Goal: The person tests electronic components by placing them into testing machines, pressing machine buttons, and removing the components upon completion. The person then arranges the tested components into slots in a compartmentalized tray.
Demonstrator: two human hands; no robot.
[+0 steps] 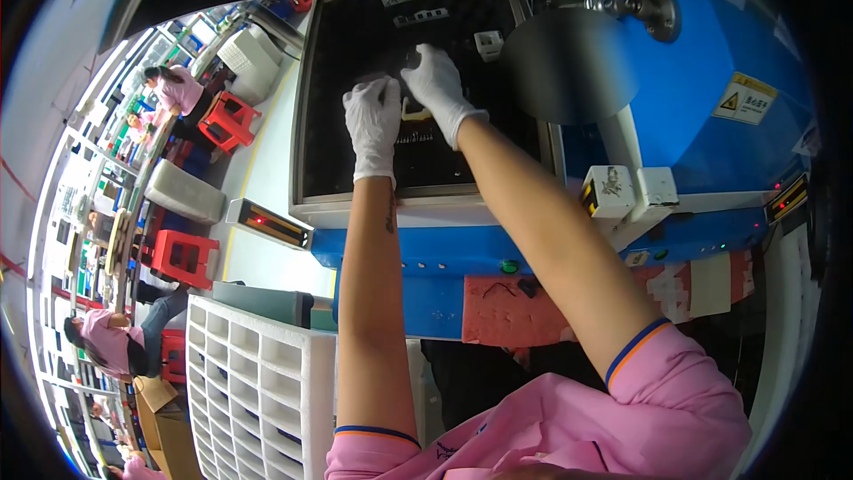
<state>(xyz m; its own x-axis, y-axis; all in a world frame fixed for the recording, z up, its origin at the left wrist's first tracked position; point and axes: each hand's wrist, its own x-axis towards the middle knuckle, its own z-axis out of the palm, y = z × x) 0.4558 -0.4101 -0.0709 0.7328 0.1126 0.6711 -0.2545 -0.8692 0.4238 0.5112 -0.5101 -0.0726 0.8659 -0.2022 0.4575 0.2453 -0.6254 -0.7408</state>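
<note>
Both of my hands wear white gloves and are over a black bed [342, 160] in a metal frame. My left hand [373, 120] is curled closed, its fingertips turned away, so whatever it holds is hidden. To its right, my right hand [435, 84] is bent in a pinch near a small dark spot that I cannot identify. Between the hands and partly behind the right one is a yellowish curved piece [410, 113]. Just below it runs a row of small light marks [415, 137]. A small white block [489, 45] sits right of my right hand.
A round dark disc [569, 67] on a metal arm stands right of the bed, before a blue machine housing [684, 107]. White button boxes [609, 191] are at the front right. A white compartment rack [258, 382] stands lower left. Co-workers [182, 89] sit near red stools [182, 258].
</note>
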